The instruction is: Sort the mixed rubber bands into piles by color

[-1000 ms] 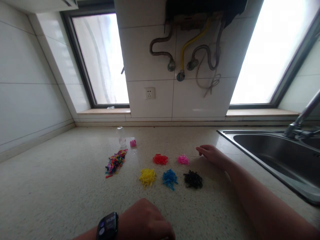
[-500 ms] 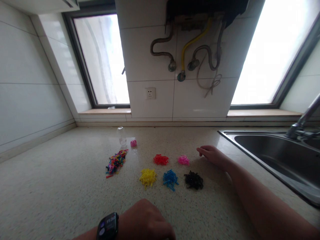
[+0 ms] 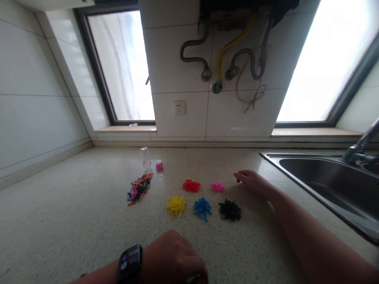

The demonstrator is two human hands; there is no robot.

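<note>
My left hand, with a black smartwatch on its wrist, is closed low at the bottom edge. A small pale glint shows under its curled fingers; what it is stays hidden. My right hand rests on the counter with its fingers curled, and nothing shows in them. Just left of it lies a heap of pink rubber bands, then a heap of red rubber bands. Nearer me are yellow, blue and black rubber bands in separate heaps. A mixed-colour pile of bands lies at the left.
Behind the mixed pile stands a small clear container, beside a pink cap-like piece and a clear plastic sheet. A steel sink with a faucet is at the right. The tiled wall has a socket and hoses.
The view has shifted slightly, so the scene sits a little higher. A pale glint now shows under my left fingers. My right hand stays in place beside the pink bands.
</note>
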